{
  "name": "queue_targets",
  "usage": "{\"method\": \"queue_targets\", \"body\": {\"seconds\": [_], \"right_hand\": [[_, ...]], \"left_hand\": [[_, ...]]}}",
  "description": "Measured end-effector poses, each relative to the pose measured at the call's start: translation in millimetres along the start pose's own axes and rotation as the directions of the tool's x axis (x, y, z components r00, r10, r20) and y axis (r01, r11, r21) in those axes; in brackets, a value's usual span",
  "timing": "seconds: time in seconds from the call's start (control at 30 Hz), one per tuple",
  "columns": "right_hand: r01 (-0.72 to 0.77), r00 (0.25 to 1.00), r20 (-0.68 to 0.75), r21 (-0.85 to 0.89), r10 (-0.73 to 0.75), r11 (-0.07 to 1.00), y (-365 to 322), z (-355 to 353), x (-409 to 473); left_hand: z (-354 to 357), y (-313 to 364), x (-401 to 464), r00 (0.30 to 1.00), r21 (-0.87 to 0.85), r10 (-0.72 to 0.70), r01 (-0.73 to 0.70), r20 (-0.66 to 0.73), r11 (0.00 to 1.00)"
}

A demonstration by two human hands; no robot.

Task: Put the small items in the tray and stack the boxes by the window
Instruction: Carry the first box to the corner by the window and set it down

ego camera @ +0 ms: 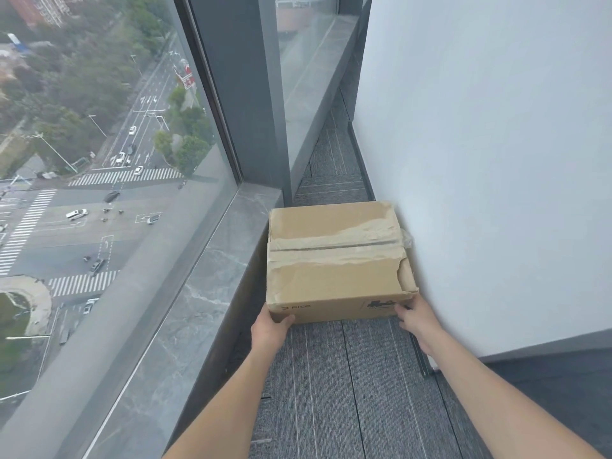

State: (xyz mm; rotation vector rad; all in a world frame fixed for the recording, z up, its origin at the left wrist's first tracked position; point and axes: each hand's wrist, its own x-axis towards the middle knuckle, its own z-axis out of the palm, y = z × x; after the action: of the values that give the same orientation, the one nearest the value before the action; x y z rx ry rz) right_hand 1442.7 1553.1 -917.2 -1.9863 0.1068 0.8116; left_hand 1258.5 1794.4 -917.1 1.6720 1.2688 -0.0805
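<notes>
We have the box [337,260] on the floor [347,385] in the narrow strip between the sill [212,279] and the wall [480,160], its right side close against the wall and its left side just beside the sill's edge. Our left hand [270,329] grips the near left corner, thumb on the near face and fingers wrapped round the side; our right hand [415,318] clamps the near right corner, fingers [402,313] spread on the near face. Both grips are closed on the box, one at each corner, so neither hand is nearer than the other. The box lies straight ahead of us, its taped seam running left to right across the strip, so any push goes directly away from us along the carpet. The lid is torn at the right edge (the tape there is peeling), and we judge that side will flex if squeezed. No other box and no tray show here, so we take this to be the base of the stack by the window [109,144].
</notes>
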Motion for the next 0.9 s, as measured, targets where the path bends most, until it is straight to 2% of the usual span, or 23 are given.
{"method": "queue_targets", "body": {"seconds": [0.2, 0.33, 0.4, 0.5, 0.57, 0.67, 0.8, 0.9], "right_hand": [[0.011, 1.000, -0.025, -0.003, -0.011, 1.000, 1.0, 0.2, -3.0], [0.003, 0.999, -0.033, 0.001, -0.003, 1.000, 0.5, -2.5, -7.1], [-0.023, 1.000, -0.016, -0.054, 0.022, 0.998, -3.5, -7.6, -17.9], [-0.101, 0.995, -0.008, -0.243, 0.103, 0.965, -16.1, -21.0, -47.7], [-0.155, 0.983, 0.035, -0.375, 0.181, 0.914, -28.6, -33.3, -76.6], [-0.151, 0.953, 0.165, -0.468, 0.254, 0.871, -60.9, -58.5, -131.1], [-0.085, 0.935, 0.251, -0.527, 0.251, 0.846, -127.0, -96.1, -211.7], [-0.028, 0.935, 0.282, -0.546, 0.216, 0.837, -182.4, -133.5, -276.0]], "left_hand": [[1.8, -0.6, -0.2, 1.000, -0.019, 0.001, -0.001, -0.010, 1.000], [1.5, 3.3, -5.8, 0.999, 0.007, -0.009, 0.008, 0.031, 1.000], [-0.5, 7.4, -14.5, 0.998, 0.064, -0.031, 0.027, 0.058, 0.998], [-10.7, 21.7, -42.4, 0.993, 0.216, -0.075, 0.053, 0.095, 0.975], [-22.4, 36.8, -71.8, 0.985, 0.321, -0.096, 0.044, 0.147, 0.946], [-41.3, 68.7, -127.9, 0.957, 0.494, -0.107, -0.043, 0.271, 0.869], [-71.0, 122.9, -214.1, 0.915, 0.652, -0.105, -0.193, 0.389, 0.733], [-92.7, 178.0, -281.5, 0.898, 0.708, -0.066, -0.296, 0.435, 0.641]]}}
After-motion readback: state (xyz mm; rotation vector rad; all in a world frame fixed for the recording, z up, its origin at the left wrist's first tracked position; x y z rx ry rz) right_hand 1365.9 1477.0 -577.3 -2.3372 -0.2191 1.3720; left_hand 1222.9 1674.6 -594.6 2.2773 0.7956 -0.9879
